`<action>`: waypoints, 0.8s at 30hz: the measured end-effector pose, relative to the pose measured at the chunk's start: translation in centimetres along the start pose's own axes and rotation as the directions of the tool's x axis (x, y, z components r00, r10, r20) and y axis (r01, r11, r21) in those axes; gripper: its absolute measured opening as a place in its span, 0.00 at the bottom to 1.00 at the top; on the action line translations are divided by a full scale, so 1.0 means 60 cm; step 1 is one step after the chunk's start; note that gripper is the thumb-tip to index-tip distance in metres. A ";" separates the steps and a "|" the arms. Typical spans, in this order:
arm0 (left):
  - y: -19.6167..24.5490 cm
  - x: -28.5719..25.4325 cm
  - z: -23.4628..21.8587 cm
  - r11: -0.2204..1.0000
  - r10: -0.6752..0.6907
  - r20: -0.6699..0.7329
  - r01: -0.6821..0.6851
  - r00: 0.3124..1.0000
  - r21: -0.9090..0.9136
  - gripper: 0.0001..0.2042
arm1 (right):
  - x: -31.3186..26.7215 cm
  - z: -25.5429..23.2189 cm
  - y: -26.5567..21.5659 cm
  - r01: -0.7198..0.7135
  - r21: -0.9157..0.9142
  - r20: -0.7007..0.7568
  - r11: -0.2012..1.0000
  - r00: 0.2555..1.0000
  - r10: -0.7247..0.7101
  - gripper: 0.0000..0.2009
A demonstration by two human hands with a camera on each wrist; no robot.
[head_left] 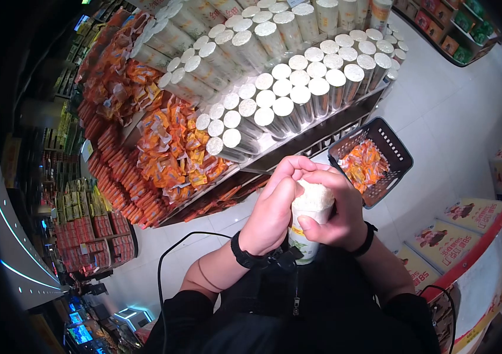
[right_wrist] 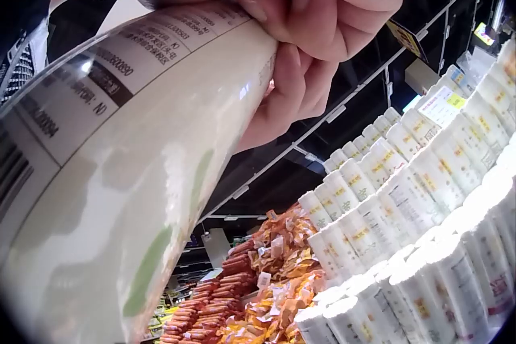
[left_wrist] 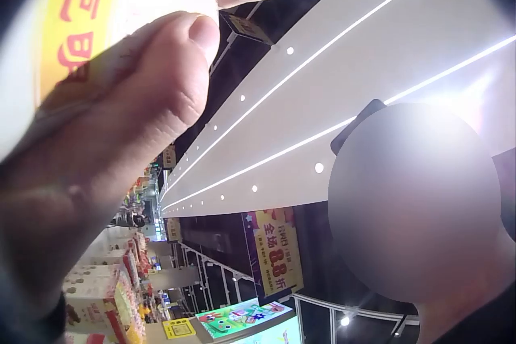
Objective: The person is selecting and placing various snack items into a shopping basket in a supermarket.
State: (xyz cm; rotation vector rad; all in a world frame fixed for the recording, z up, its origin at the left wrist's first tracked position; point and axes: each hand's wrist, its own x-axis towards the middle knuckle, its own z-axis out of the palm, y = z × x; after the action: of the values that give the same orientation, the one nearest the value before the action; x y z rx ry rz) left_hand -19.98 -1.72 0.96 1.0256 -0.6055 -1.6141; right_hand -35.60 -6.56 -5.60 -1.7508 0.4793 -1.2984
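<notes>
In the head view a white, cylindrical noodle pack [head_left: 305, 245] stands nearly upright in front of the chest. My left hand [head_left: 268, 212] grips its upper end from the left, fingers bent over the top. From the other side my right hand [head_left: 345, 212] holds it, thumb pressed across the front. Close up in the left wrist view, the left thumb [left_wrist: 153, 86] lies along the yellow-and-red label. Printed text and part of a barcode show on the pack [right_wrist: 161, 142] in the right wrist view, with curled fingers [right_wrist: 314, 33] at its end.
Beyond the hands, a display shelf bears rows of white noodle packs [head_left: 283, 106] and heaps of orange packets [head_left: 174, 150]. A dark shopping basket [head_left: 401, 150] with orange packets stands on the floor. Cartons [head_left: 469, 218] are stacked at the right.
</notes>
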 end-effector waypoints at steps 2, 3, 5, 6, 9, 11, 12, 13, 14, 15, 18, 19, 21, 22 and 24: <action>-0.006 0.002 0.004 1.000 0.012 -0.010 -0.012 1.000 0.027 0.16 | -0.001 -0.006 -0.004 -0.012 -0.063 0.015 0.998 1.000 0.013 0.35; -0.013 0.002 0.001 0.998 0.025 -0.015 -0.024 1.000 0.055 0.16 | 0.003 -0.007 -0.002 0.014 -0.071 0.010 0.997 1.000 -0.014 0.34; -0.019 0.003 0.008 0.997 0.021 -0.031 -0.019 0.999 0.071 0.17 | -0.006 -0.005 0.006 -0.020 -0.028 -0.012 0.999 1.000 0.019 0.33; -0.018 0.003 0.009 0.997 0.018 -0.038 -0.015 0.999 0.077 0.17 | -0.011 -0.002 0.009 -0.038 -0.009 -0.023 0.999 0.999 0.038 0.32; -0.010 -0.001 -0.001 0.979 0.039 0.030 -0.045 0.999 0.200 0.19 | -0.018 0.008 0.017 0.032 -0.011 -0.058 0.999 0.998 -0.033 0.30; -0.012 -0.004 -0.014 0.991 0.009 0.055 -0.016 0.998 0.132 0.21 | -0.021 0.012 0.025 0.061 -0.020 -0.046 0.998 0.997 -0.062 0.29; -0.010 -0.005 -0.019 0.989 0.025 0.059 -0.033 0.998 0.142 0.22 | -0.019 0.017 0.028 0.072 -0.012 -0.026 0.997 0.997 -0.073 0.28; -0.006 -0.005 -0.025 0.987 0.041 0.064 -0.050 0.997 0.153 0.22 | -0.015 0.022 0.032 0.084 -0.004 -0.006 0.996 0.996 -0.084 0.28; -0.003 -0.006 -0.031 0.984 0.054 0.068 -0.065 0.996 0.164 0.23 | -0.012 0.028 0.035 0.093 0.005 0.012 0.996 0.996 -0.093 0.28; -0.001 -0.004 -0.039 0.985 0.050 0.056 -0.059 0.997 0.164 0.23 | -0.007 0.035 0.038 0.092 0.003 0.023 0.996 0.995 -0.092 0.27; 0.001 -0.002 -0.068 0.980 0.030 -0.004 -0.029 1.000 0.196 0.24 | 0.005 0.059 0.044 0.049 0.021 0.059 0.999 0.997 -0.050 0.26; 0.002 -0.003 -0.078 0.974 0.020 -0.037 -0.011 0.999 0.228 0.24 | 0.006 0.066 0.046 0.009 0.038 0.073 0.999 0.997 -0.011 0.26; 0.014 -0.006 -0.098 0.977 -0.037 -0.087 0.054 0.996 0.208 0.23 | 0.003 0.085 0.056 -0.109 0.060 0.066 0.992 0.992 0.105 0.28; 0.023 -0.007 -0.107 0.983 -0.085 -0.098 0.099 0.992 0.153 0.22 | -0.001 0.093 0.059 -0.185 0.064 0.046 0.981 0.982 0.182 0.29; 0.033 -0.008 -0.137 0.982 -0.156 -0.098 0.165 0.983 0.090 0.23 | 0.022 0.111 0.044 -0.409 0.297 0.014 0.863 0.905 0.424 0.36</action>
State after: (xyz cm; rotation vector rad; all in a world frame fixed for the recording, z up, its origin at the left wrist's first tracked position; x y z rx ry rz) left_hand -11.91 -0.88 -1.39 1.2403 -0.5569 -1.6804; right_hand -28.58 -6.15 -7.49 -1.2779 0.6218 -1.0421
